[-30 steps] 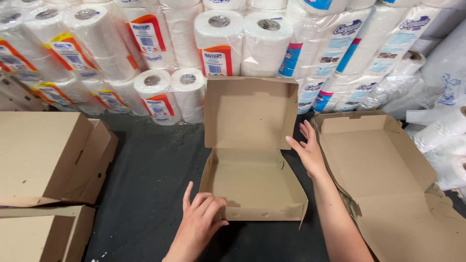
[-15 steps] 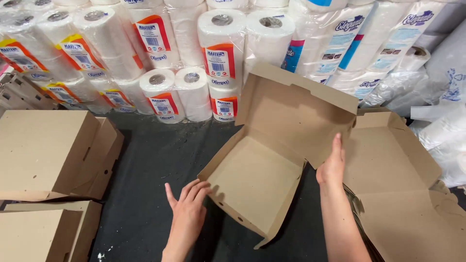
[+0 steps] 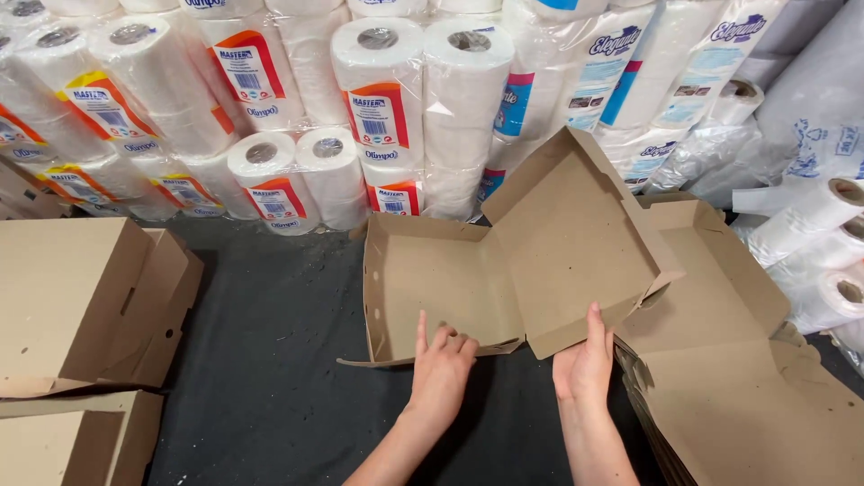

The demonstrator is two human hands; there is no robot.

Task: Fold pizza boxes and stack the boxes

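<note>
Open brown cardboard box [image 3: 504, 270] on dark floor [image 3: 270, 360], lid tilted up to the right. Left hand [image 3: 441, 364] flat on the near front edge, fingers spread, gripping nothing. Right hand [image 3: 585, 360] pinching the lid's lower edge. Flattened cartons [image 3: 747, 396] at right, folded boxes [image 3: 81, 306] at left, wrapped paper rolls [image 3: 387, 117] stacked behind.

Both forearms and hands are bare: no sleeves, gloves or jewellery.
</note>
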